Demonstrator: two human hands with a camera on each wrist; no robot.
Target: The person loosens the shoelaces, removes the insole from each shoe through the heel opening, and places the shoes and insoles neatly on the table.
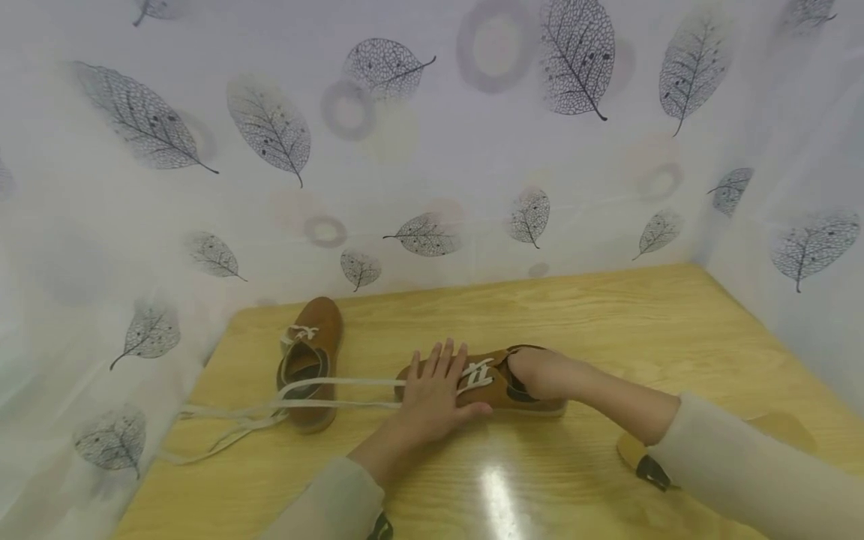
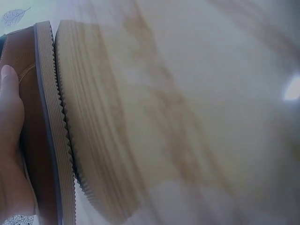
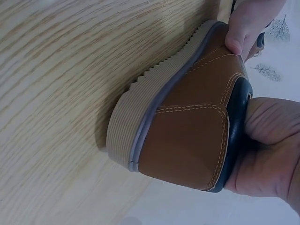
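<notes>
A brown shoe (image 1: 499, 379) with a ridged sole lies on the wooden table, its toe toward the left. Across its toe and lace area rests my left hand (image 1: 435, 394), fingers spread and straight. My right hand (image 1: 543, 373) reaches into the shoe's opening; its fingers are hidden inside, as the right wrist view also shows with the hand (image 3: 272, 145) past the dark collar. Long pale laces (image 1: 344, 403) run out leftward from under my left hand. Over to the left stands a second brown shoe (image 1: 322, 330), its short lace ends at the front.
The wooden table (image 1: 540, 315) meets a pale curtain (image 1: 432, 150) with leaf prints at the back and sides. The loose laces cross the second shoe and trail to the table's left edge. Pale sleeves cover both forearms.
</notes>
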